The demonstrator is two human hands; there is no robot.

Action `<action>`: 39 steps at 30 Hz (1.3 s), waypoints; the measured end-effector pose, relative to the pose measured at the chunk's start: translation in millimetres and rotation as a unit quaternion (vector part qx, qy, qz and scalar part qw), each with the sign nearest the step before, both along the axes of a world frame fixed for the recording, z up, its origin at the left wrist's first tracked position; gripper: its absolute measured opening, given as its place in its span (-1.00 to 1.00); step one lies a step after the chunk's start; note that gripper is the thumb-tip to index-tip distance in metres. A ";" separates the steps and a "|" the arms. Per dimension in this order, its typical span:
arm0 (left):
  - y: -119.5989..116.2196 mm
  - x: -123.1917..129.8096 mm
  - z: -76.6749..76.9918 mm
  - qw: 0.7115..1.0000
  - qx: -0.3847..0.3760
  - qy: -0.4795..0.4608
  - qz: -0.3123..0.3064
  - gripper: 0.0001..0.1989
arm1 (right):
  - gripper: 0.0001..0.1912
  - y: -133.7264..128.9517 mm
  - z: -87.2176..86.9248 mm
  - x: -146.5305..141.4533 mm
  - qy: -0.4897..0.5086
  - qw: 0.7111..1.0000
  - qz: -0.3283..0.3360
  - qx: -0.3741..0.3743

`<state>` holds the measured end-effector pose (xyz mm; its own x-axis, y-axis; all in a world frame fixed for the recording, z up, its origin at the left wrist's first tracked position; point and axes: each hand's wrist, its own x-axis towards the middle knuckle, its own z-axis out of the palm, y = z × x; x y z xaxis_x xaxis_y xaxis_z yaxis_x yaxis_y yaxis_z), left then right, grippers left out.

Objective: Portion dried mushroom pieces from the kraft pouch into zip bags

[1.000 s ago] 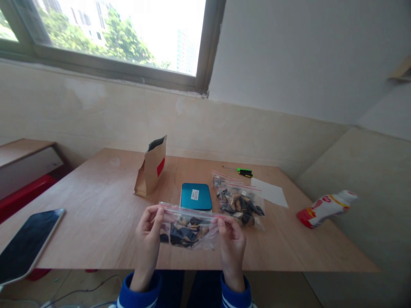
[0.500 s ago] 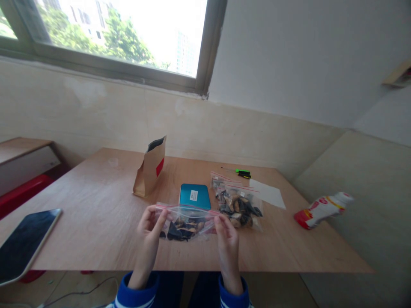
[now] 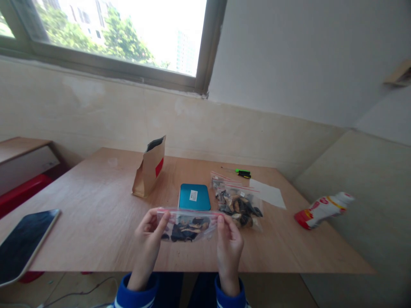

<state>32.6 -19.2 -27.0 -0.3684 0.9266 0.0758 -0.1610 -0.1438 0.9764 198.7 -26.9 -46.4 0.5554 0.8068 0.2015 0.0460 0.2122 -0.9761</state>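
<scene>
A clear zip bag point(image 3: 189, 229) with dark and tan pieces inside hangs between my two hands, above the table's front part. My left hand point(image 3: 150, 233) pinches its upper left corner, thumb in front. At the upper right corner, my right hand point(image 3: 229, 239) pinches the bag in the same way. The red zip strip runs straight between them, and its edges look together. Just behind the held bag lies a teal box point(image 3: 194, 196) with a white label. Filled clear bags point(image 3: 239, 207) of similar pieces rest behind my right hand.
On the wooden table point(image 3: 99, 222) stand a brown paper bag point(image 3: 149, 169) at the back and a white-red bottle point(image 3: 323, 210) at the right. A tablet point(image 3: 27, 241) lies at the left edge. Screwdrivers point(image 3: 243, 173) and white paper point(image 3: 268, 193) lie at the back right.
The bag's top edge has gone from slightly bowed, with a gap showing, to straight and flat. Both hands have moved slightly lower, and the right hand a little to the right.
</scene>
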 end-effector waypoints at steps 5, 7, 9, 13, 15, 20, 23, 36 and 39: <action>0.7 1.9 -6.9 1.000 -0.001 0.004 0.002 -0.68 | -0.63 3.4 -2.3 0.5 0.019 1.000 0.020 -0.001; 1.7 2.5 -8.2 1.000 0.004 -0.005 0.005 -0.67 | -0.65 4.9 -2.6 1.1 0.024 0.997 0.069 0.011; 2.5 3.0 -8.5 1.000 0.010 -0.010 0.008 -0.65 | -0.66 5.6 -3.2 0.8 0.033 0.992 0.117 0.009; 3.0 4.6 -9.6 1.000 0.019 -0.010 -0.013 -0.67 | -0.65 5.9 -6.4 -2.1 0.056 0.987 0.151 -0.018; 3.0 5.6 -11.2 0.999 0.032 -0.014 -0.025 -0.70 | -0.66 6.2 -7.9 -3.8 0.072 0.988 0.133 -0.024; 4.2 5.3 -16.3 0.998 0.047 -0.014 -0.039 -0.75 | -0.66 6.9 -8.4 -4.9 0.088 0.991 0.100 -0.025; 5.5 4.1 -17.9 0.997 0.033 -0.006 -0.068 -0.73 | -0.66 6.7 -8.4 -4.1 0.080 0.992 0.095 -0.023; 3.1 1.3 -16.0 0.997 0.041 0.056 -0.037 -0.72 | -0.74 3.0 -7.3 -2.7 0.037 0.994 0.104 0.006; 3.5 1.2 -16.1 0.996 0.053 0.060 -0.027 -0.73 | -0.76 2.0 -7.9 -2.8 0.027 0.993 0.117 0.013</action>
<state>33.8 -15.7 -43.1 -0.3006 0.9294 0.2141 -0.0547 -0.2410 0.9690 195.9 -24.9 -54.3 0.3645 0.9096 0.1994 -0.0606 0.2369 -0.9696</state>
